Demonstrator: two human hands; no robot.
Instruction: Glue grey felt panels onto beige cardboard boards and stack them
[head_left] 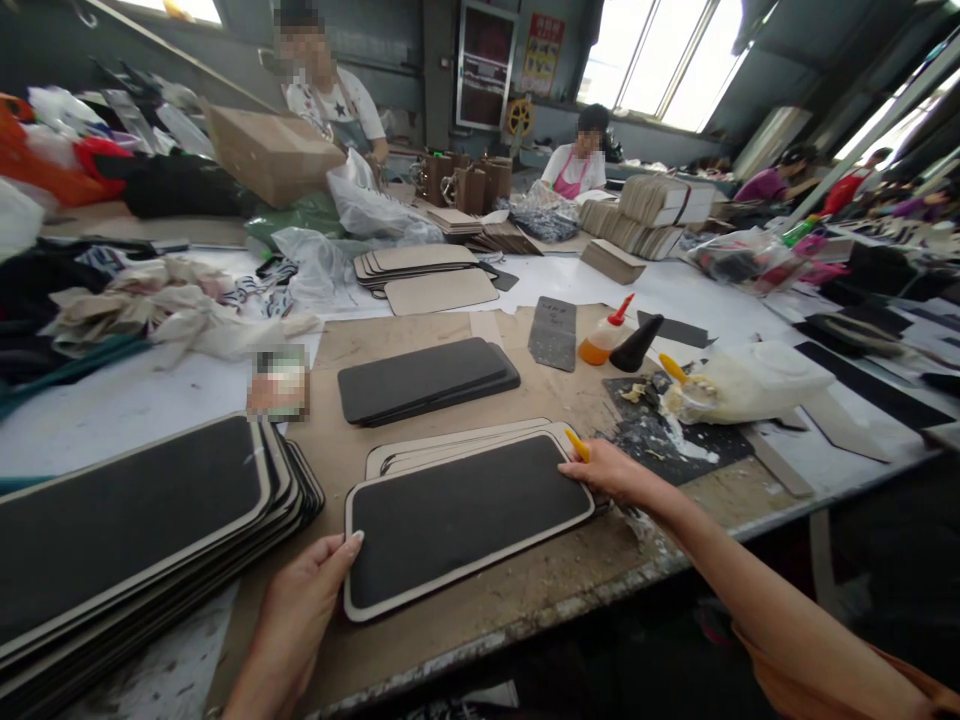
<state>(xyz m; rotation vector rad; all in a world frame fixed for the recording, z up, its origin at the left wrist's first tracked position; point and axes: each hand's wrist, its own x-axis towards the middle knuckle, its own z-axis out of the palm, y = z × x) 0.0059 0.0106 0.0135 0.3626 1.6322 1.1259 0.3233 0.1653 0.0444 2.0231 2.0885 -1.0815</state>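
A long black panel with a beige border (465, 515) lies on top of a small stack of beige boards (450, 445) in front of me. My left hand (304, 595) rests at the panel's near left end, thumb on its corner, fingers curled by the edge. My right hand (604, 470) presses on the far right end and pinches a small yellow tool (576, 444) between its fingers. A stack of plain black pads (427, 378) lies just beyond.
A tall pile of bordered black panels (135, 540) sits at my left. An orange glue bottle (606, 335), a black cone (637, 345) and a glue-smeared mat (667, 430) lie to the right. Cloth, bags and boxes crowd the far table; other people work there.
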